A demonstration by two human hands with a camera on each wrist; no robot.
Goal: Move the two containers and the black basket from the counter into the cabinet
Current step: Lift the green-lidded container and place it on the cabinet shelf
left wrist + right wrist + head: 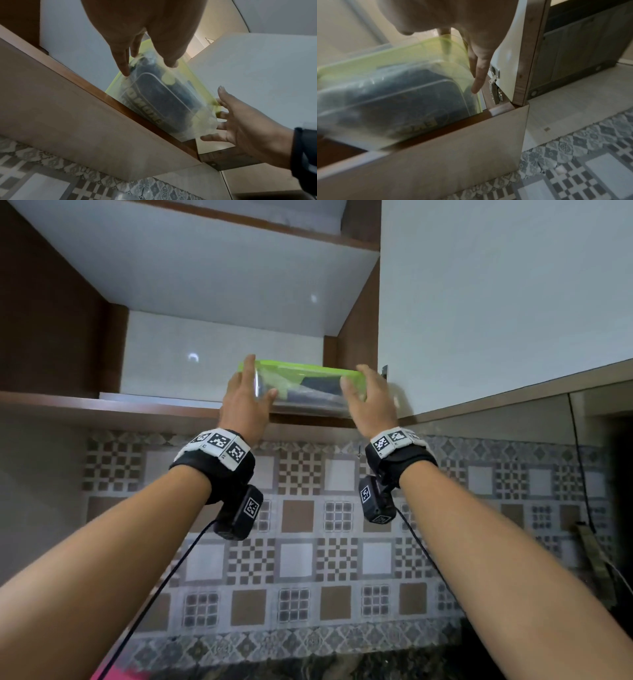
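A clear container [308,388] with a green lid and dark contents sits at the front right of the cabinet's lower shelf [154,402]. From below, part of its base [163,97] shows past the shelf's front edge. My left hand [246,392] lies against its left end, fingers [123,63] straight and thumb on the front wall. My right hand [368,395] touches the right end with spread, straight fingers [221,113]; one finger [479,75] points down beside the container [393,92]. No other container or black basket is in view.
The open white cabinet door [496,302] stands just right of the container, its metal hinge [494,83] close to my right fingers. The shelf's left part holds nothing. Patterned wall tiles [308,525] run below. A black cable [579,457] hangs at the right.
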